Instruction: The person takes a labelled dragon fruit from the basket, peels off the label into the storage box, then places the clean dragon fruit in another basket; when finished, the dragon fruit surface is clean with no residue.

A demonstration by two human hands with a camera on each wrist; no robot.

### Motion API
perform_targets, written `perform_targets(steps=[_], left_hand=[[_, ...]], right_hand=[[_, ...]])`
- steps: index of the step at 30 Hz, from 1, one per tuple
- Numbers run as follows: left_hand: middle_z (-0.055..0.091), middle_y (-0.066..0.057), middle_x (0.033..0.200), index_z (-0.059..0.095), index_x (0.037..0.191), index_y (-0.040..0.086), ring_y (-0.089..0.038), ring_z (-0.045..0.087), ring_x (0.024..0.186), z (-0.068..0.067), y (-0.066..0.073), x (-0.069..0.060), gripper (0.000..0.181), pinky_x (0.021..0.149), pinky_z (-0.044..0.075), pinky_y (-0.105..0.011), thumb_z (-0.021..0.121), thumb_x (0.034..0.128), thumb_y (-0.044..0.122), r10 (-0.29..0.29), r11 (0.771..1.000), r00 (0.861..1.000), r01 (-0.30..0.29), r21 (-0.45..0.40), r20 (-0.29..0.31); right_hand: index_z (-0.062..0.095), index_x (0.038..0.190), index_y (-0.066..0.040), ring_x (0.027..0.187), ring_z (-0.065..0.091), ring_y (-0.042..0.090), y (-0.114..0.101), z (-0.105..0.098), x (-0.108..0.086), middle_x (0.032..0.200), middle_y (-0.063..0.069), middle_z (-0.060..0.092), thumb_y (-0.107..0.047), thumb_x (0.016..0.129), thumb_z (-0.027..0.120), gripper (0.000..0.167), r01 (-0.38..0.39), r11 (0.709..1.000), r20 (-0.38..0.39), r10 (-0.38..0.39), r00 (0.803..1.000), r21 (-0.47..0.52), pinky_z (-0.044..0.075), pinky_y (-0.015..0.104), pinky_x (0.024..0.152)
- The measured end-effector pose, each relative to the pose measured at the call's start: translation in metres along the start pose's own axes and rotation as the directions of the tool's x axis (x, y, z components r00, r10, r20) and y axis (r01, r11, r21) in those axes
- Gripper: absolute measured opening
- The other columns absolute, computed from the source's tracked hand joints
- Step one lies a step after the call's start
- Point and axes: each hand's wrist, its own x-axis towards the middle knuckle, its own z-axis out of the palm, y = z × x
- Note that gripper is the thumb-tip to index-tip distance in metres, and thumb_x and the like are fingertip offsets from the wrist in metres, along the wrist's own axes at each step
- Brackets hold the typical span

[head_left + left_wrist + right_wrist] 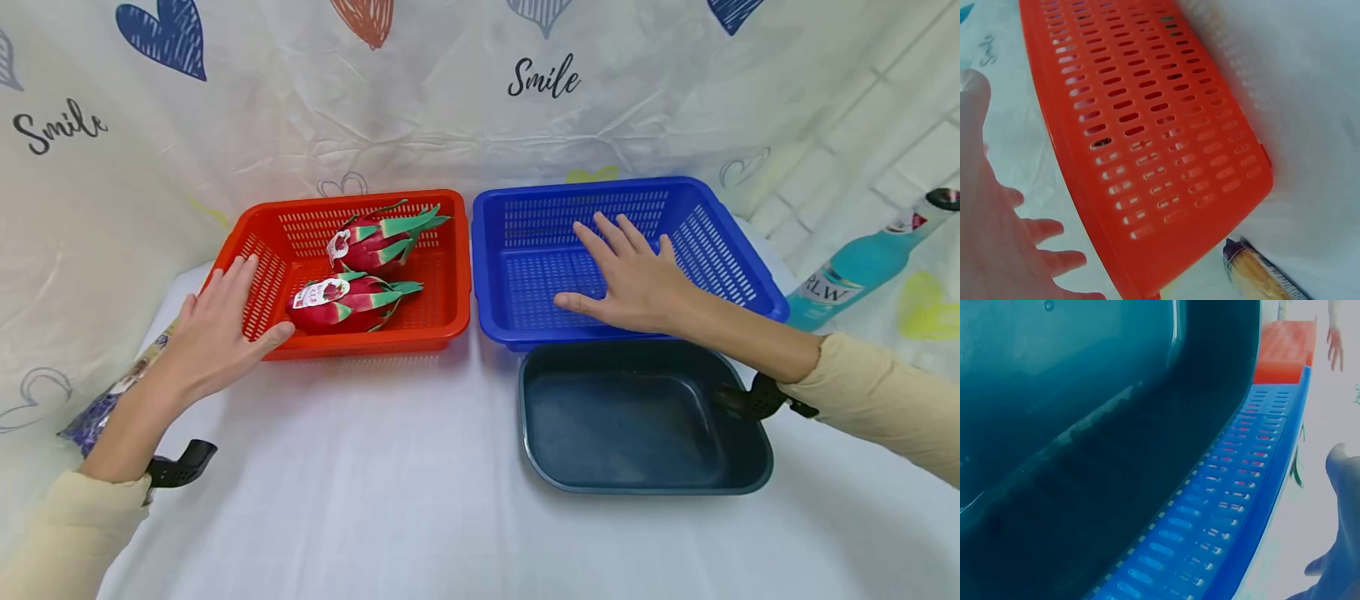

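Note:
My left hand (217, 329), fingers spread, hovers by the left end of a red plastic basket (352, 343) and holds nothing. Two dragon fruits lie in that basket, the nearer dragon fruit (330, 317) in front of the farther dragon fruit (382, 254), each with a white label. Over the blue plastic basket (536, 287) my right hand (637, 279) is stretched out, empty, with its fingers apart. In the left wrist view the left hand (1010, 231) is beside the red basket's rim. The right wrist view shows part of the right hand (1338, 531) above the blue basket's side (1210, 506).
A dark teal tub (630, 433) stands in front of the blue basket. At the right is a bottle of blue drink (855, 267). A purple-and-tan packet (97, 421) lies left, partly behind the left forearm. White cloth (337, 500) covers the table.

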Motion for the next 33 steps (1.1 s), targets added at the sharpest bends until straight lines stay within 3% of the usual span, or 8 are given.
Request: perform_targets(steps=[6, 11, 15, 18, 21, 27, 33], left_hand=[[0.004, -0.02, 0.163, -0.001, 0.157, 0.012, -0.044, 0.005, 0.149, -0.001, -0.009, -0.006, 0.099, 0.11, 0.001, -0.076, 0.056, 0.0888, 0.056, 0.003, 0.998, 0.999, -0.005, -0.056, -0.048], [0.003, -0.019, 0.163, 0.002, 0.157, 0.011, -0.044, 0.001, 0.15, -0.003, -0.017, -0.011, 0.095, 0.112, -0.002, -0.074, 0.056, 0.0901, 0.052, 0.015, 0.995, 0.998, -0.021, -0.096, -0.069], [0.011, -0.021, 0.162, 0.008, 0.156, 0.009, -0.047, 0.011, 0.146, -0.003, -0.023, -0.01, 0.092, 0.108, 0.014, -0.076, 0.061, 0.0892, 0.043, 0.036, 0.986, 0.994, -0.052, -0.156, -0.106], [0.022, -0.022, 0.157, 0.012, 0.156, 0.011, -0.046, 0.024, 0.139, -0.003, -0.026, -0.008, 0.089, 0.096, 0.033, -0.076, 0.065, 0.0879, 0.034, 0.05, 0.97, 0.988, -0.083, -0.227, -0.149], [0.025, -0.02, 0.156, 0.013, 0.157, 0.015, -0.044, 0.029, 0.135, -0.001, -0.027, -0.007, 0.088, 0.088, 0.04, -0.075, 0.065, 0.0873, 0.03, 0.043, 0.955, 0.985, -0.089, -0.282, -0.166], [0.008, -0.012, 0.164, 0.011, 0.157, 0.015, -0.044, 0.016, 0.145, 0.0, -0.032, -0.013, 0.085, 0.089, 0.036, -0.077, 0.062, 0.0904, 0.03, -0.017, 0.94, 0.986, -0.04, -0.338, -0.165], [0.008, -0.008, 0.165, 0.014, 0.157, 0.019, -0.041, 0.012, 0.148, 0.001, -0.037, -0.019, 0.082, 0.091, 0.033, -0.078, 0.062, 0.0915, 0.029, -0.054, 0.934, 0.979, -0.021, -0.358, -0.198]], right_hand=[[0.02, 0.156, -0.016, 0.148, 0.016, 0.044, 0.003, 0.002, 0.004, 0.162, 0.018, 0.016, -0.065, 0.084, 0.057, 0.095, 0.068, 0.996, -0.048, -0.065, 0.997, 0.063, 0.013, 0.079, 0.106], [0.022, 0.155, -0.012, 0.148, 0.019, 0.042, 0.007, 0.002, 0.014, 0.161, 0.018, 0.02, -0.052, 0.087, 0.063, 0.089, 0.174, 0.967, -0.043, -0.169, 0.985, 0.185, 0.019, 0.069, 0.113], [0.023, 0.155, -0.013, 0.149, 0.018, 0.038, 0.009, -0.001, 0.018, 0.161, 0.016, 0.022, -0.049, 0.089, 0.063, 0.085, 0.189, 0.946, -0.03, -0.188, 0.982, 0.264, 0.02, 0.065, 0.116], [0.026, 0.154, -0.013, 0.149, 0.02, 0.036, 0.007, -0.003, 0.021, 0.16, 0.015, 0.024, -0.049, 0.09, 0.062, 0.081, 0.2, 0.937, -0.025, -0.202, 0.979, 0.286, 0.02, 0.063, 0.117], [0.032, 0.151, -0.011, 0.148, 0.021, 0.035, 0.003, -0.003, 0.021, 0.159, 0.014, 0.027, -0.048, 0.09, 0.062, 0.077, 0.203, 0.934, -0.014, -0.208, 0.978, 0.294, 0.022, 0.063, 0.116], [0.041, 0.146, -0.011, 0.147, 0.026, 0.033, -0.006, -0.003, 0.018, 0.157, 0.013, 0.032, -0.042, 0.091, 0.063, 0.067, 0.219, 0.919, -0.013, -0.227, 0.974, 0.328, 0.025, 0.062, 0.115], [0.043, 0.144, -0.015, 0.146, 0.028, 0.031, -0.014, -0.003, 0.011, 0.156, 0.009, 0.034, -0.04, 0.091, 0.064, 0.063, 0.24, 0.901, -0.023, -0.248, 0.968, 0.362, 0.028, 0.062, 0.114]])
